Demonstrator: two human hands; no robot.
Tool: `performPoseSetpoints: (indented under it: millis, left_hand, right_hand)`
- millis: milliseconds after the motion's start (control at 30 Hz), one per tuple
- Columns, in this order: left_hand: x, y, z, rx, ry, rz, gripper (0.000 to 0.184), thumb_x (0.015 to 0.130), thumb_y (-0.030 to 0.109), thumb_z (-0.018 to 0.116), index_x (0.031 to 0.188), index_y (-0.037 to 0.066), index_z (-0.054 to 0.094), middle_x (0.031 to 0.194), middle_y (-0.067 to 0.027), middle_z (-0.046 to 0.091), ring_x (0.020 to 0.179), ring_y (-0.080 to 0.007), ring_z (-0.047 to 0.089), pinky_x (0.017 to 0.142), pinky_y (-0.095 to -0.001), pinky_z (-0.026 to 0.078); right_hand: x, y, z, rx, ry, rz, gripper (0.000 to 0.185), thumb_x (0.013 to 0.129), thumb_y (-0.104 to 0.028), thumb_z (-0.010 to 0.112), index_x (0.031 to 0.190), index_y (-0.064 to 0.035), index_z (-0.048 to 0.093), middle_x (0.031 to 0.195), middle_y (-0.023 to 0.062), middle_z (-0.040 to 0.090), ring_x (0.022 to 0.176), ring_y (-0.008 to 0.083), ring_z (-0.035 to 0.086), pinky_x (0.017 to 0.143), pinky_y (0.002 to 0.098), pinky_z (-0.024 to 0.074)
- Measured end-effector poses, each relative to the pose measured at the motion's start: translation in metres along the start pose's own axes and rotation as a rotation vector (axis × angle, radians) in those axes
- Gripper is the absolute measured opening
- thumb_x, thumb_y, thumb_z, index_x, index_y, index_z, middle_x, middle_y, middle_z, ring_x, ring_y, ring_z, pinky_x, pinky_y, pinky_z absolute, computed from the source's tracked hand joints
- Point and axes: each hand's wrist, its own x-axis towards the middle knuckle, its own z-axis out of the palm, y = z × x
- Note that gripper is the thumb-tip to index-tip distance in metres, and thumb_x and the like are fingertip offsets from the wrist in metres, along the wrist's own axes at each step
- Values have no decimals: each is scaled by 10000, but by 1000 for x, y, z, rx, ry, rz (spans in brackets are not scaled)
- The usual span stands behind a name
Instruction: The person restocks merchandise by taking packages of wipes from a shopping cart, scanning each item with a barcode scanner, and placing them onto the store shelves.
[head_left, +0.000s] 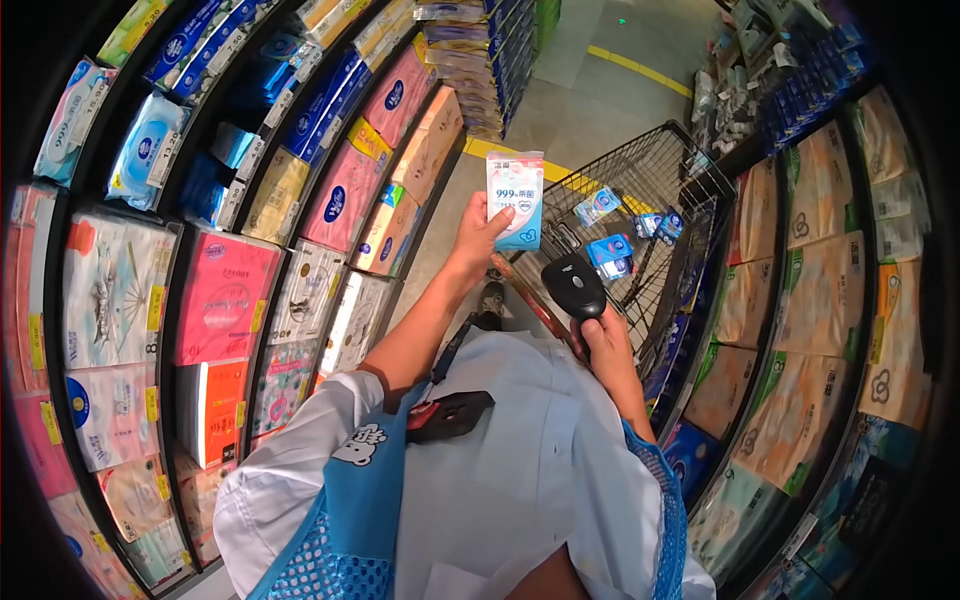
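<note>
My left hand (pixel 480 237) is closed on a white and light-blue pack of wipes (pixel 515 200), held upright with its printed front towards me. In my right hand (pixel 606 350) is a black handheld barcode scanner (pixel 574 284), its rounded head pointing up and forward. My fingers wrap round its handle, and the far side of that grip is hidden. Just beyond both hands stands a black wire shopping cart (pixel 672 160). Several small blue and white packs (pixel 610 252) lie in it.
Shelves of packaged tissues line the aisle, with pink packs (pixel 228 295) on the left and tan packs (pixel 818 295) on the right. More wipes (pixel 147 150) sit at the upper left. Yellow floor tape (pixel 640 70) crosses the grey floor (pixel 570 100) ahead.
</note>
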Motion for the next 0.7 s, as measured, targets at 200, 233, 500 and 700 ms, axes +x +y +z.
performPoseSetpoints:
  millis: [200, 233, 500, 700]
  left_hand:
    - [-7, 16, 17, -250, 11, -175, 359, 1011, 169, 633, 1326, 53, 505, 1142, -72, 666, 991, -168, 660, 865, -323, 539]
    - [-7, 19, 17, -365, 18, -247, 365, 1014, 179, 621, 1341, 57, 513, 1108, -58, 663, 931, -159, 658, 805, -304, 544]
    - [9, 12, -7, -1105, -554, -438, 434, 1040, 368, 451, 1235, 29, 640, 644, -4, 421, 519, -125, 380, 544, -267, 325]
    - [6, 14, -2, -1007, -593, -522, 455, 1036, 393, 453, 1198, 8, 632, 629, -20, 419, 487, -131, 388, 480, -269, 319]
  right_hand:
    - [1, 8, -2, -76, 33, -18, 706, 962, -685, 552, 1168, -12, 610, 693, 5, 565, 561, 85, 502, 506, 268, 377]
    - [0, 10, -4, -81, 17, -5, 702, 958, -673, 571, 1201, -16, 616, 713, 15, 593, 584, 99, 528, 536, 278, 408]
    - [1, -4, -6, -80, -70, -38, 578, 927, -444, 720, 1277, 3, 607, 944, 146, 707, 804, 249, 657, 785, 368, 517]
    - [10, -20, -2, -131, -130, -158, 544, 891, -368, 754, 1251, 11, 603, 909, 168, 684, 794, 315, 659, 759, 372, 514]
